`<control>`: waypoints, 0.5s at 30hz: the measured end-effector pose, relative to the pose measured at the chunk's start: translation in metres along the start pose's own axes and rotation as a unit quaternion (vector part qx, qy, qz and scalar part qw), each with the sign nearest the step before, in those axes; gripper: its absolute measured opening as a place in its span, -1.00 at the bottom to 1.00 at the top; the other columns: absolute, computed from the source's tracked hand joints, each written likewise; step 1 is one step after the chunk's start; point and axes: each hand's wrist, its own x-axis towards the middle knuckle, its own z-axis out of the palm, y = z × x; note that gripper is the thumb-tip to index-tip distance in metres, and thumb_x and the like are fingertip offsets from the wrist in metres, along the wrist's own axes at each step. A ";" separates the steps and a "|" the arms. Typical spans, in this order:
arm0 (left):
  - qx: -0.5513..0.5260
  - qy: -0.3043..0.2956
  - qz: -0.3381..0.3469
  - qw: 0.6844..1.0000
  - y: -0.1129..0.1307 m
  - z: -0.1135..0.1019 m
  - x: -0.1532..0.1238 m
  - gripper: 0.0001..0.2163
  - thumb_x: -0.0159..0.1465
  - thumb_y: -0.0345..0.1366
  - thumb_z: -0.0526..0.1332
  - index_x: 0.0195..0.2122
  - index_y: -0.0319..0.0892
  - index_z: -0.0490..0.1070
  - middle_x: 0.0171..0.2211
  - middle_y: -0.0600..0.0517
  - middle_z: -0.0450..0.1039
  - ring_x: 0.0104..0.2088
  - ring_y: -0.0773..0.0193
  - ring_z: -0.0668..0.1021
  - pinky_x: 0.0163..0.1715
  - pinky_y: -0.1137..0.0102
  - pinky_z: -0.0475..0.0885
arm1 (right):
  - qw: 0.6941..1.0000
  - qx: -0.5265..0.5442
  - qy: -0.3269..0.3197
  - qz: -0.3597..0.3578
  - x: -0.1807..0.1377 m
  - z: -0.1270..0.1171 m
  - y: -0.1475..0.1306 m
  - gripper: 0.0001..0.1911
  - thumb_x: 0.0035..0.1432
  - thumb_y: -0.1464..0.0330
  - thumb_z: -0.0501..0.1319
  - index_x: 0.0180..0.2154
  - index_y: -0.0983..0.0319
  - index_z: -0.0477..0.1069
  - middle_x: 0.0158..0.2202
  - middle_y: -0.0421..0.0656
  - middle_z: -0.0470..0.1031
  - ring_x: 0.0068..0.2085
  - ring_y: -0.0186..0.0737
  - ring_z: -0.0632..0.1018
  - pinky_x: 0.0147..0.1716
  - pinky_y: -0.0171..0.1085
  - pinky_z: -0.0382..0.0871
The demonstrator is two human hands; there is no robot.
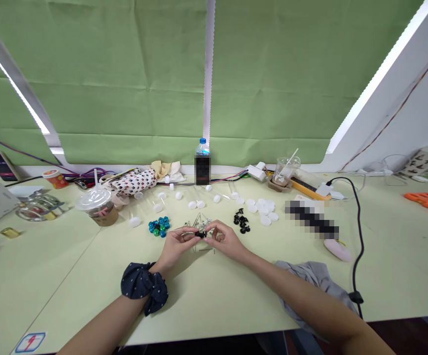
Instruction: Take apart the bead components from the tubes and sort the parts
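Near the middle of the table, my left hand (179, 244) and my right hand (225, 239) meet, fingertips pinched on a small black part (200, 234) between them. The part's exact kind is too small to tell. Thin metal rods (198, 218) lie just behind and beneath the fingers, partly hidden by them. Left of my hands sits a cluster of shiny blue and green balls (159, 226). To the right is a small pile of black knob-like parts (242, 222). White round discs (263, 209) lie beyond that pile.
Clear tubes with white caps (192, 205) lie across the back. A lidded drink cup (101, 207) stands at left, a bottle (202, 162) at back centre, another plastic cup (285, 172) at back right. A black cable (360, 231) runs down the right side beside grey cloth (310, 276).
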 end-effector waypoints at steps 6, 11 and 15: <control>0.007 0.001 0.004 1.000 0.001 0.000 -0.001 -0.76 0.01 -0.32 0.39 -0.27 -0.23 0.52 -0.28 -0.06 0.56 -0.27 0.21 0.58 -0.19 0.32 0.46 | 1.000 -0.011 0.002 -0.007 0.002 0.000 -0.001 -0.76 0.10 0.18 0.21 -0.29 0.21 0.43 -0.19 -0.10 0.37 -0.35 -0.33 0.39 -0.53 -0.38 0.23; 0.005 0.005 0.001 1.000 0.002 0.001 -0.001 -0.74 -0.01 -0.30 0.40 -0.28 -0.24 0.52 -0.27 -0.08 0.56 -0.27 0.19 0.58 -0.17 0.28 0.46 | 1.000 -0.007 0.001 0.001 0.000 0.000 -0.002 -0.73 0.08 0.17 0.22 -0.22 0.19 0.40 -0.22 -0.13 0.37 -0.39 -0.36 0.36 -0.52 -0.38 0.24; 0.007 0.006 0.001 1.000 0.001 0.000 -0.001 -0.74 -0.02 -0.30 0.40 -0.29 -0.24 0.52 -0.28 -0.06 0.56 -0.27 0.19 0.58 -0.18 0.29 0.47 | 1.000 -0.010 0.002 -0.012 0.001 0.000 0.000 -0.76 0.10 0.19 0.21 -0.23 0.19 0.41 -0.24 -0.13 0.37 -0.37 -0.34 0.37 -0.49 -0.38 0.24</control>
